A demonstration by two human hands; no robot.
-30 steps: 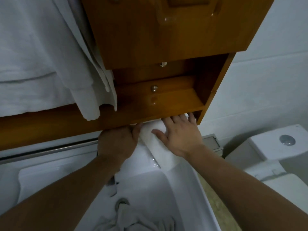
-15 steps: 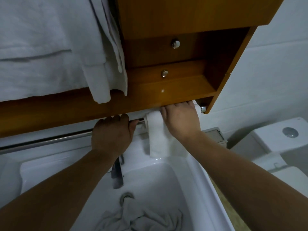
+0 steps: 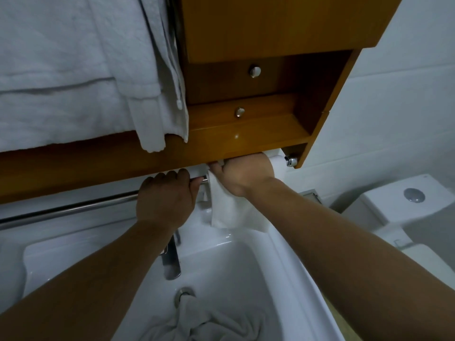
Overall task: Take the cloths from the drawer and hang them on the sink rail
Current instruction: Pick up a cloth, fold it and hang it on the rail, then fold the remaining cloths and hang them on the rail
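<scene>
A steel rail point(image 3: 73, 209) runs under the wooden cabinet, above the white sink point(image 3: 290, 271). A small white cloth point(image 3: 229, 212) hangs over the rail's right end. My right hand point(image 3: 243, 173) lies on top of it at the rail, fingers curled over the cloth under the cabinet edge. My left hand point(image 3: 167, 195) sits just left of the cloth, its fingers curled over the rail. A crumpled white cloth point(image 3: 209, 323) lies in the sink basin near the drain.
Large white towels point(image 3: 73, 70) hang at the upper left. The wooden cabinet point(image 3: 270, 25) with small knobbed drawers point(image 3: 240, 112) overhangs the rail closely. A tap point(image 3: 171, 262) stands below my left hand. A white toilet cistern point(image 3: 406, 203) is at the right.
Both hands have moved up to the rail; the cloth that my right hand pressed flat now drapes over the rail. The view has tilted down, showing more of the basin.
</scene>
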